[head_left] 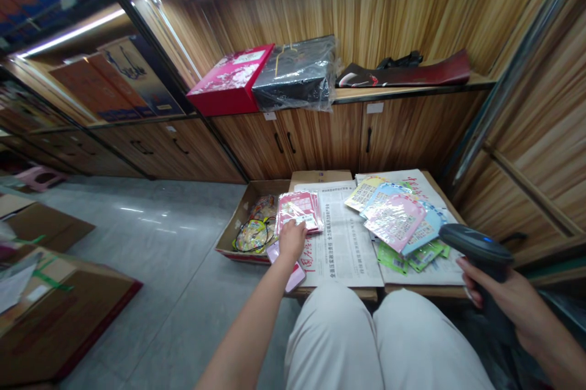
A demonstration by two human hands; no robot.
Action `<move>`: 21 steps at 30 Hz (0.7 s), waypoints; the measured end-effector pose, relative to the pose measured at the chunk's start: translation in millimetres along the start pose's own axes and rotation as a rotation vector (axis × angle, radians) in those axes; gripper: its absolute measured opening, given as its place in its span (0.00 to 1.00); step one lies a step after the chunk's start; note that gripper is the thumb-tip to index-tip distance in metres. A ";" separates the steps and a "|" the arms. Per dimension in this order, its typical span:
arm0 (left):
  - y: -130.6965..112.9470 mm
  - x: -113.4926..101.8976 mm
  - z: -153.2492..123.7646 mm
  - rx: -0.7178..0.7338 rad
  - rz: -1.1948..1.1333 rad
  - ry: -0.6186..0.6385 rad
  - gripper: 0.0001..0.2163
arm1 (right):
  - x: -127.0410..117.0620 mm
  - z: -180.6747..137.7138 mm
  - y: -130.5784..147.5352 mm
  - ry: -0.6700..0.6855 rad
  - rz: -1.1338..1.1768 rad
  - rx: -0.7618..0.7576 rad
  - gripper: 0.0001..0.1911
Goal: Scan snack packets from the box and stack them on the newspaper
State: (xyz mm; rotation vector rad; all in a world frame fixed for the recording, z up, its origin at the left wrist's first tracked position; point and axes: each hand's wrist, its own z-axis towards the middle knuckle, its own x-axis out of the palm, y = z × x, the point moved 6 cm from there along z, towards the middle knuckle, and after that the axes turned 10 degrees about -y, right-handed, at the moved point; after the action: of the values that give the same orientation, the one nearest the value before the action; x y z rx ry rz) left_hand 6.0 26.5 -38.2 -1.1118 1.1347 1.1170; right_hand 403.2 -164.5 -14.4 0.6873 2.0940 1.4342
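My left hand (293,240) is at the near edge of a stack of flat red packets (297,205) in clear wrap, its fingers closed on that edge. A purple-pink phone-like slab (295,278) lies partly under my left wrist. At the right, my right hand (503,292) is wrapped around the handle of a black barcode scanner (478,246), its head turned leftward over the newspaper. Pastel pink, blue and yellow packets (396,216) in shiny wrap are fanned out between the hands, with green packets (412,256) below them.
Newspaper (350,249) covers cardboard in front of my knees. To its left stands an open carton (233,222) with colourful bagged items. Behind are wooden cabinets (320,140); a pink box (233,75) and a black wrapped box (295,72) sit on the shelf. A large carton (64,317) stands at left.
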 end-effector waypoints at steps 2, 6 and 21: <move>2.4 -2.2 -3.6 -0.008 0.013 0.008 0.15 | -0.1 1.5 -3.6 0.023 0.006 0.051 0.23; -3.5 -9.0 -2.0 0.011 0.051 0.009 0.14 | 1.9 -0.8 0.9 0.029 0.014 0.040 0.24; -185.6 1.1 48.9 -0.297 -0.679 0.093 0.28 | -1.3 -13.0 27.1 -0.008 0.092 -0.021 0.21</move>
State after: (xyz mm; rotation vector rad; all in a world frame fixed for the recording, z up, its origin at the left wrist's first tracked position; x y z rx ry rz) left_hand 194.8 56.1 -21.0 -1.6360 0.5791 0.7048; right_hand 398.9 -165.7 15.4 0.7894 2.0619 1.4978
